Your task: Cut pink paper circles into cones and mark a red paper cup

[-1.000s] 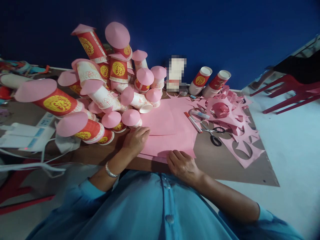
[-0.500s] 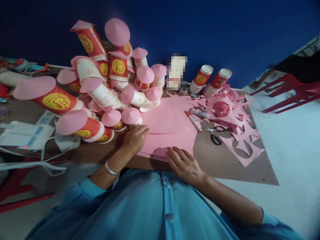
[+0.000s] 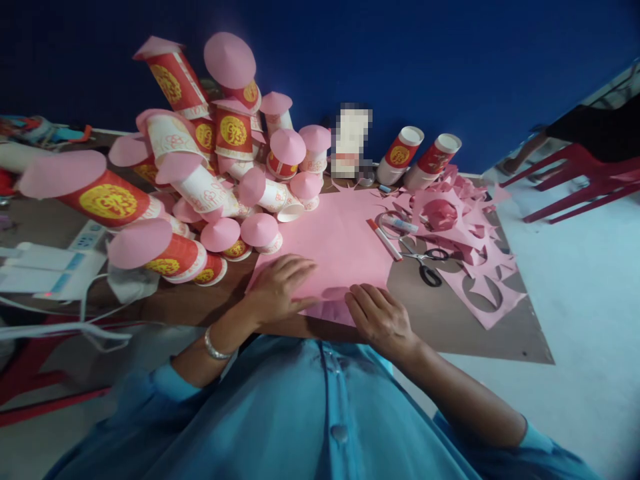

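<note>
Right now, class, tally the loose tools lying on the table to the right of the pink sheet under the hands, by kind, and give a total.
Scissors: 1
Red-capped marker: 1
Glue stick: 1
Total: 3
They lie right of the pink paper sheet, on which the left hand and right hand rest.

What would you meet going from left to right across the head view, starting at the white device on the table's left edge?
White device → pile of pink-capped paper cups → left hand on the pink paper sheet → right hand → scissors → pink paper offcuts → red chair.
</note>
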`<action>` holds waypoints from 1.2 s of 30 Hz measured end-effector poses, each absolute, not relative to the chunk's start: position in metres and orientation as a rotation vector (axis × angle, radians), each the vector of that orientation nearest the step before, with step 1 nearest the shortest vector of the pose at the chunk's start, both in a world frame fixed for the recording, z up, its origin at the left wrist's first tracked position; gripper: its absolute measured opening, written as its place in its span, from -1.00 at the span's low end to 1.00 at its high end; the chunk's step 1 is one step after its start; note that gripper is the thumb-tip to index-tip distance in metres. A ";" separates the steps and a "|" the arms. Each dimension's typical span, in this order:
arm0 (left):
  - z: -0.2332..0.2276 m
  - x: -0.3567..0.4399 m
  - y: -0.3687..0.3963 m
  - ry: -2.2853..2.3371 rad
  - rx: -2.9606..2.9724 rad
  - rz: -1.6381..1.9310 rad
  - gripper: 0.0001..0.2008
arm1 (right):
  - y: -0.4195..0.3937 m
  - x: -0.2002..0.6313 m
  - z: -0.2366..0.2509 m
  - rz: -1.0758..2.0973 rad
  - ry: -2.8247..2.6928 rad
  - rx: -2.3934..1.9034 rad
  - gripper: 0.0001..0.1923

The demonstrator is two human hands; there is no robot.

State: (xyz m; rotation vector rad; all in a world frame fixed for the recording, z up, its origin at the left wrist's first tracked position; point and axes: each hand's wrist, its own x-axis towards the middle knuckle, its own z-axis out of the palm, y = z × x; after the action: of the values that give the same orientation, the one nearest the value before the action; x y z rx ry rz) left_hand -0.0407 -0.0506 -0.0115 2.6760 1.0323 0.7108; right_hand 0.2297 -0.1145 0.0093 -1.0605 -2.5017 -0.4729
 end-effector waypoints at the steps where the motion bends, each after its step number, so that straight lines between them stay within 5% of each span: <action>1: -0.011 -0.038 -0.053 0.964 2.698 0.676 -0.44 | -0.114 0.230 0.011 -0.484 -2.488 -1.057 -0.84; 7: -0.025 -0.030 -0.052 0.876 2.759 0.617 -0.71 | -0.134 0.228 -0.001 -0.409 -2.532 -0.602 -0.70; 13: -0.028 -0.028 -0.051 0.919 2.782 0.762 -0.77 | -0.147 0.224 -0.033 -0.222 -2.675 -0.899 -0.35; 19: -0.031 -0.029 -0.053 0.976 2.780 0.668 -0.77 | -0.155 0.232 -0.040 -0.263 -2.600 -0.863 -0.58; 36: -0.036 -0.028 -0.055 1.035 2.826 0.674 -0.79 | -0.183 0.253 -0.040 -0.269 -2.546 -1.008 -0.62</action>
State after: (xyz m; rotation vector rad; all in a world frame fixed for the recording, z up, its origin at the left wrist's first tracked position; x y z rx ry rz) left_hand -0.0279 -0.0551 -0.0358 2.8260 1.0352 0.6744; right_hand 0.2534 -0.1827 -0.0404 -1.0077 -2.5463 -0.2692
